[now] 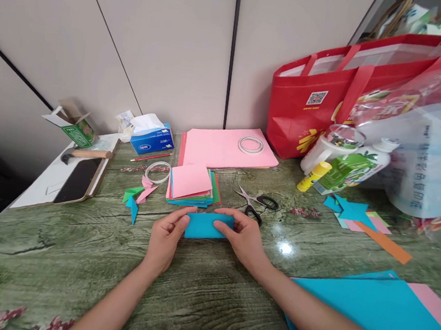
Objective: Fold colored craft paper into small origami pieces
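A folded blue paper rectangle (pixel 203 225) lies on the green table (pixel 207 289), pinched at both ends. My left hand (pixel 166 239) grips its left end with thumb and fingers. My right hand (pixel 241 235) holds its right end, thumb on top. Just behind sits a stack of coloured square papers (pixel 191 184) with a pink sheet on top. Black-handled scissors (pixel 258 204) lie to the right of the stack.
Small folded paper shapes (pixel 137 194) and a tape ring (pixel 157 171) lie left of the stack. Large pink sheets (pixel 226 147) with another tape ring, a tissue box (pixel 153 139), a red bag (pixel 329 100), a glue stick (pixel 313 176), paper scraps (pixel 357 213) and big blue sheets (pixel 378 313) surround them.
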`<state>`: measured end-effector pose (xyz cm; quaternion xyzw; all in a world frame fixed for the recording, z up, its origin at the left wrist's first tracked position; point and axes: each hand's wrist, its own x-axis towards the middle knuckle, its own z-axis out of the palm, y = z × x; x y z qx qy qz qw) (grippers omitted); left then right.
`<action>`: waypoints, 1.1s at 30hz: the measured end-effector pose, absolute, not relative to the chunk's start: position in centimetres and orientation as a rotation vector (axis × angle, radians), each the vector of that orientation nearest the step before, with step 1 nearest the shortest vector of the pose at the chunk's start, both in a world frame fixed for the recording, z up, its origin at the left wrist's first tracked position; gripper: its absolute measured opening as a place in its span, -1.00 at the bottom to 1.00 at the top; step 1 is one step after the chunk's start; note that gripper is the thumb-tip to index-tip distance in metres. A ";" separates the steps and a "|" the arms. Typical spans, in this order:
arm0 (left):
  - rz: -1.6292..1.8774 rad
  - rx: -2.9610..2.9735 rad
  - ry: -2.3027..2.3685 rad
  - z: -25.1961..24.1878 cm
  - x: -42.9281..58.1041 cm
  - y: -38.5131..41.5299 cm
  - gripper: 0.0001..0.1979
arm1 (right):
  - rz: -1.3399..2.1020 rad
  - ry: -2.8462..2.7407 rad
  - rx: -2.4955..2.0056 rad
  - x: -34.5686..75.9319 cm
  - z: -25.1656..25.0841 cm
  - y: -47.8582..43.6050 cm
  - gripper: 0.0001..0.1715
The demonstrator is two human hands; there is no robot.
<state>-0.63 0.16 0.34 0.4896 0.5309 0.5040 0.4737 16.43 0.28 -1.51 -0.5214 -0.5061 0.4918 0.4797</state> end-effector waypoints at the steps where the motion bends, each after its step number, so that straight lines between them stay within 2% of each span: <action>1: 1.215 1.203 1.288 0.3 -0.7 0.2 -0.67 | 1.198 -1.236 -1.273 16.5 -1.6 0.3 -0.72; 12: 1.165 1.297 1.303 -0.1 -1.0 0.2 -0.69 | 1.207 -1.244 -1.266 16.5 -1.6 0.3 -0.70; 18: 1.204 1.348 1.344 0.4 -0.8 0.2 -0.78 | 1.212 -1.240 -1.282 16.4 -1.4 0.3 -0.67; 33: 1.251 1.423 1.398 0.1 -1.0 0.3 -0.80 | 1.328 -0.987 -1.199 16.3 -1.2 0.7 -0.64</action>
